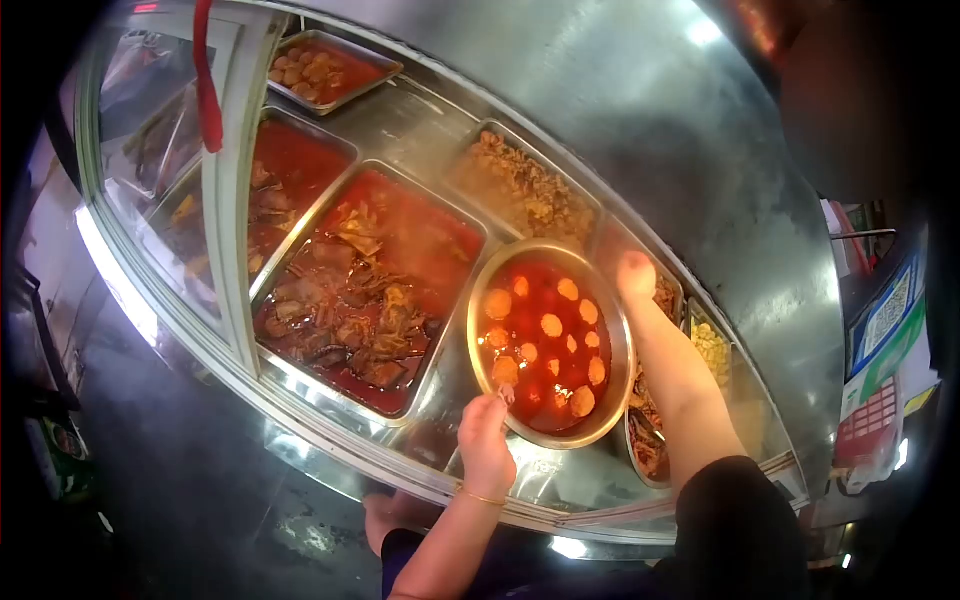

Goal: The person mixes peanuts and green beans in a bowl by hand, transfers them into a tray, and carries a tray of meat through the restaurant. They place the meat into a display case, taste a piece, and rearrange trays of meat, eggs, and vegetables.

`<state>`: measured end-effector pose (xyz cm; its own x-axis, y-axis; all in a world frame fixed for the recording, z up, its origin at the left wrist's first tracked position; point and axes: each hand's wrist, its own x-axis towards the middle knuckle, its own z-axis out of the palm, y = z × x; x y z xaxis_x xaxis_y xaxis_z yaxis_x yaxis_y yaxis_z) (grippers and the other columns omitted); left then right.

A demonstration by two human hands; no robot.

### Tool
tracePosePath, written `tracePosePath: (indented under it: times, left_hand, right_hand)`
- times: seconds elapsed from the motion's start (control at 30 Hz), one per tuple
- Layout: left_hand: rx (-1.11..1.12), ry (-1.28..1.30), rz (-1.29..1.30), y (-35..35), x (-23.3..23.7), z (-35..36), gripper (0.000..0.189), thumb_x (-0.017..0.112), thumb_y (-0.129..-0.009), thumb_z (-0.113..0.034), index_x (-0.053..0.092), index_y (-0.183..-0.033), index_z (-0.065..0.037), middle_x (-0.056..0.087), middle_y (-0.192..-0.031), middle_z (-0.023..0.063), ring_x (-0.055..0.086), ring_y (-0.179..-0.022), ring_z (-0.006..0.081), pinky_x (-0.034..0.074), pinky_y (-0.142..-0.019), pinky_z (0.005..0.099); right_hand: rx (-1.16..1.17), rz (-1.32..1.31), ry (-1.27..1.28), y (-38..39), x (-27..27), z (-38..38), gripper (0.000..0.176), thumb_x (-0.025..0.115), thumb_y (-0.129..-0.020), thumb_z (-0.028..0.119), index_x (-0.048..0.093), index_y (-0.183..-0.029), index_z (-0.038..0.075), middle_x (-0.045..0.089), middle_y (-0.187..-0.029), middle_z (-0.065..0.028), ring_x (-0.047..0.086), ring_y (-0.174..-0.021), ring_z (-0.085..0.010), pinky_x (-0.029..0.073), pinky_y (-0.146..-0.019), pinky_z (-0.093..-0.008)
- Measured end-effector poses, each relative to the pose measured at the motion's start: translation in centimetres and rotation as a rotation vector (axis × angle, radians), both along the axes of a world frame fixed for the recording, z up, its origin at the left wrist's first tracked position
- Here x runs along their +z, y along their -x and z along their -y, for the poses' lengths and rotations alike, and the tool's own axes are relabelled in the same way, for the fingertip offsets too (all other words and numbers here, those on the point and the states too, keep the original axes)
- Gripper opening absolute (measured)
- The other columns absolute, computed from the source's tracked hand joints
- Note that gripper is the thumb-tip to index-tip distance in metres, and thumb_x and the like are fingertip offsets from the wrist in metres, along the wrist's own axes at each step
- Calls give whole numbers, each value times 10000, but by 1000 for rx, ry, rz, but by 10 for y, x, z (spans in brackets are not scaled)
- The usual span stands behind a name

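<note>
A round metal basin (622, 385) of red broth with several pale orange, round pieces (551, 325) floating in it is between my hands. My left hand (487, 440) is closed at its near rim, and a small pinkish bit shows past the fingertips; steam and glare blur it. On the right rim, my right hand (635, 275) is closed against the basin, its fingers mostly hidden. The basin overlaps the trays around it; whether it rests on the counter or is held above cannot be told.
Left of the basin, a deep rectangular tray (410, 400) holds dark meat pieces in red broth. Beyond it are another broth tray (335, 150), a tray of round pieces (380, 72) and a tray of browned pieces (490, 130). A glass partition frame (235, 250) rises at left.
</note>
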<state>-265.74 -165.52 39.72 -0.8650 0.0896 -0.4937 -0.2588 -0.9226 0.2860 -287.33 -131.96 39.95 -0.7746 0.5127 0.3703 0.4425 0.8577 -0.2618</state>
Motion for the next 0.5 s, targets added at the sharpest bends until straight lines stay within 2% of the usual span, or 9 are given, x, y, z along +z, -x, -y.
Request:
tracePosePath:
  times: [0.13,0.23,0.27,0.37,0.5]
  left_hand:
    - [-15,71,19,-8,4,-5,112,517,-890,-35,548,-982,20,555,-1039,88,523,-1004,159,386,-933,297]
    - [-20,134,-24,-25,11,-8,107,517,-890,-34,557,-967,29,514,-1049,70,514,-1010,158,384,-930,295]
    - [-19,191,-65,-28,10,-5,102,515,-888,-24,564,-951,40,466,-1059,58,508,-1006,158,383,-928,295]
    - [-11,262,-32,-35,2,2,101,511,-886,-15,567,-946,44,448,-1069,57,509,-995,159,384,-922,297]
    - [26,204,7,-45,0,14,97,512,-887,-20,560,-946,41,438,-1072,50,510,-985,153,388,-918,294]
  right_hand:
    - [176,162,110,27,-8,-10,316,538,-836,327,664,-947,60,662,-920,-172,629,-919,-299,474,-803,-384]
    - [212,228,262,44,-9,-4,287,543,-831,292,660,-937,52,655,-890,-163,626,-867,-293,472,-750,-384]
    - [210,239,317,49,-10,-1,278,544,-829,280,659,-933,50,653,-880,-160,625,-850,-290,472,-733,-384]
    - [162,253,464,59,-15,2,249,549,-823,245,655,-924,42,646,-850,-151,622,-797,-284,470,-680,-384]
    - [10,256,660,58,-33,-7,212,556,-815,197,649,-911,32,636,-810,-138,617,-728,-275,468,-610,-383]
